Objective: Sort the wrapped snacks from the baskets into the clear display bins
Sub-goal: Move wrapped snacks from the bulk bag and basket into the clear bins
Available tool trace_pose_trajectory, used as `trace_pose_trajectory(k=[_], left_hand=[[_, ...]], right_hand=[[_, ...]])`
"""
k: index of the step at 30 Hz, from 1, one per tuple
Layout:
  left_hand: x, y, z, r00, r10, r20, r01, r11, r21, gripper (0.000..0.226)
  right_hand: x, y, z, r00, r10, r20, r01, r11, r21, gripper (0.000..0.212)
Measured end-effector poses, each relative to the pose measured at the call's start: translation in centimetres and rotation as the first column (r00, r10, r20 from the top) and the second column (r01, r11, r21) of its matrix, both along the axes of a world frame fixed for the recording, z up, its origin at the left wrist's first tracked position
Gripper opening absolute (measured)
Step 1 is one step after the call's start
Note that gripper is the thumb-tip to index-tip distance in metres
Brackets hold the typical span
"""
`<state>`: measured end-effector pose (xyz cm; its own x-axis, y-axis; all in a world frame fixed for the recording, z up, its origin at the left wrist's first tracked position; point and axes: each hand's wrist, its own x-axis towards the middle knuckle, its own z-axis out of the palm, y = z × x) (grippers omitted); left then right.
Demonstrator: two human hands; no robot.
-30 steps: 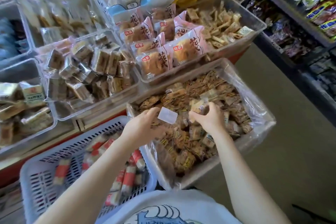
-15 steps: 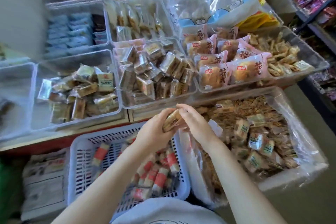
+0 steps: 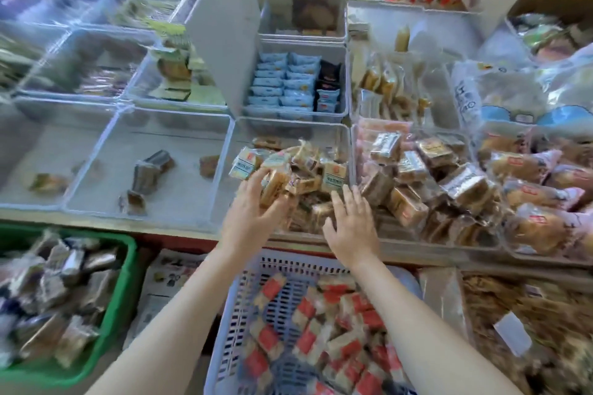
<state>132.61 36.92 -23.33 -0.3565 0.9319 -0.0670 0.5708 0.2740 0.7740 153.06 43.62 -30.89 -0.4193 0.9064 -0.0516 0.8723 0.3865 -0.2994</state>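
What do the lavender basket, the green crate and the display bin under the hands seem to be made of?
Lavender basket: apparently moulded plastic, matt, judging by its slotted lattice walls. Green crate: probably solid plastic with a slight sheen and a rounded rim. Display bin: likely clear hard plastic, since its contents show through the walls.

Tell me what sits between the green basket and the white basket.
In the head view, printed paper lies between the green basket and white basket.
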Motion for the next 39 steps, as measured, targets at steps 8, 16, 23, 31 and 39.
trace_pose_trajectory(k=[8,16,23,31,39], left_hand=[[-3.4,10.8,-0.6,0.974,-0.02,-0.225,0.021,1.0,0.001,0.058],[-1.5,11.4,-4.3,0.828,-0.249,-0.502,0.124,0.955,-0.269,0.061],[0.5,6.3,-7.2,0.511,-0.459,-0.727,0.544,0.827,-0.141,0.058],[0.9,8.0,-6.7,0.524,-0.565,-0.638,0.429,0.822,-0.376,0.063],[6.3,4.7,-1.9,0.743,-0.314,-0.591,0.401,0.916,0.017,0.032]], right_hand=[[-0.2,0.1,-1.0,0.99,-0.018,0.139,0.007,0.997,0.075,0.056],[-0.3,0.2,-1.4,0.994,-0.018,0.104,0.005,0.993,0.122,0.055],[-0.3,0.1,-1.7,0.994,-0.021,0.104,0.006,0.99,0.142,0.056],[-0.2,0.1,-1.1,0.995,0.011,0.1,-0.017,0.998,0.064,0.061],[4.7,-4.6,1.8,0.971,-0.034,-0.237,0.1,0.957,0.273,0.031]])
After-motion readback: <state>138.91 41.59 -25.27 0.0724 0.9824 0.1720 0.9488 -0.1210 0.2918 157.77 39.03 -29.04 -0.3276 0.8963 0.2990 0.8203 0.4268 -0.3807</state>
